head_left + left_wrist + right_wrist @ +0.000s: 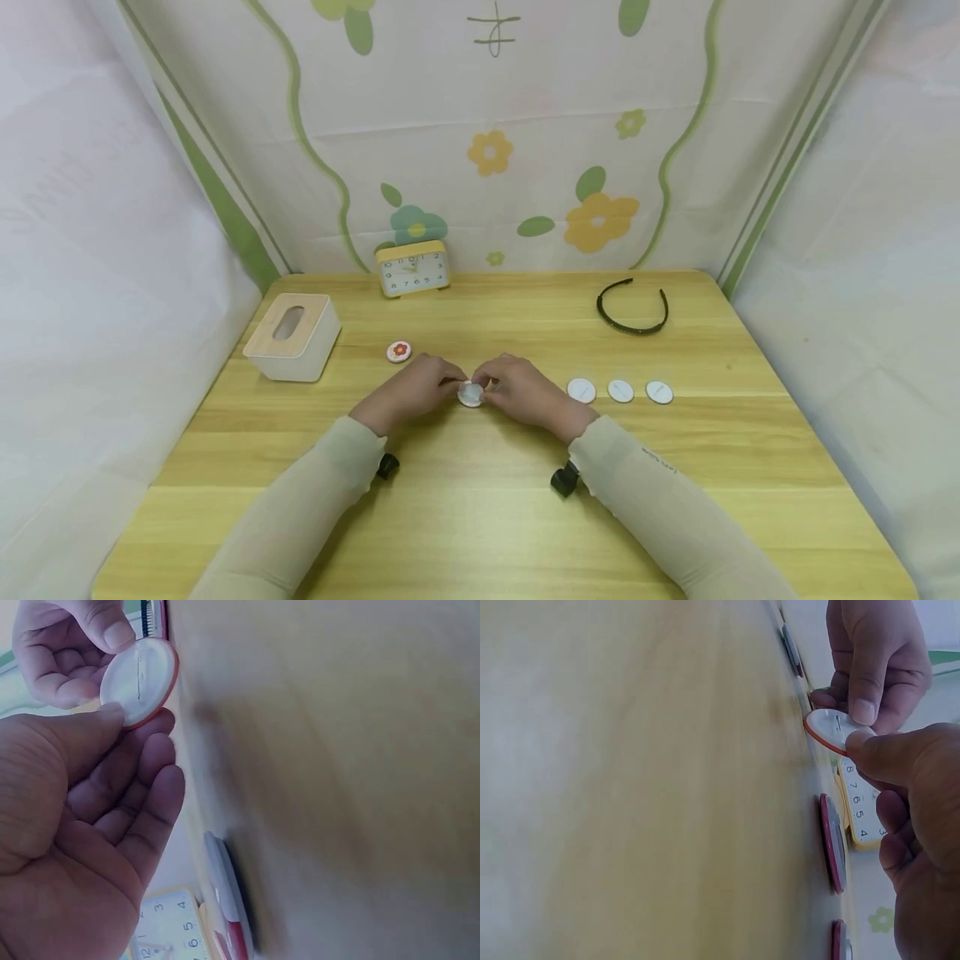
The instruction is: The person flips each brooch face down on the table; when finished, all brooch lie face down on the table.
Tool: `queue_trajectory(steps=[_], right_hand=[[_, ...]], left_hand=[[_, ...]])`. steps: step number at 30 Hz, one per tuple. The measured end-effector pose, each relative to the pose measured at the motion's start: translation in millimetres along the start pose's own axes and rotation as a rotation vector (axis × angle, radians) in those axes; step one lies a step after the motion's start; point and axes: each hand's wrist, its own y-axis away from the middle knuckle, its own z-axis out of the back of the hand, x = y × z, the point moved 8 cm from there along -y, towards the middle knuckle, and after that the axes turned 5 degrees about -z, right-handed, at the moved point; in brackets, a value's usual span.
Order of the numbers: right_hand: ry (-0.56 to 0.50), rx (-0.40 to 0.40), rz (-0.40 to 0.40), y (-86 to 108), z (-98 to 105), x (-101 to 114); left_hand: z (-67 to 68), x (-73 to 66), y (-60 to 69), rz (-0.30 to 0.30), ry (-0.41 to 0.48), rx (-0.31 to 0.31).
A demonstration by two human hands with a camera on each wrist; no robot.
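Between my two hands, a round pin badge is held just over the middle of the table, its white back with the pin facing up. My left hand pinches its left edge between thumb and fingers. On the opposite edge my right hand pinches it too. The left wrist view shows the badge tilted, with an orange-red rim. Left of the hands lies another badge, face up with a red flower. To the right, several badges lie in a row, backs up.
A tissue box with a wooden lid stands at the table's left. The yellow alarm clock is at the back, against the flowered curtain. A black headband lies at the back right of the wooden table.
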Motion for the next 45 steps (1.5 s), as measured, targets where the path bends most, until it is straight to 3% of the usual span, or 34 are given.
queue_trajectory(steps=[10,21,36,40,45], right_hand=[[-0.013,0.021,-0.008,-3.7,-0.4,-10.0],[0.036,0.066,0.003,-5.0,-3.6,-14.4],[0.093,0.123,0.025,-5.1,-8.2,-12.8],[0.121,0.140,0.023,-5.9,-9.7,-10.7],[0.157,0.158,0.020,-6.0,-11.8,-10.6]], left_hand=[[-2.7,-0.6,0.5,-0.032,0.053,-0.025],[-9.5,3.1,-3.6,0.008,0.012,0.005],[-12.1,4.0,-4.1,0.006,-0.023,0.029],[-8.9,5.2,0.1,0.005,-0.031,0.018],[3.3,11.6,16.3,0.038,-0.033,-0.015]])
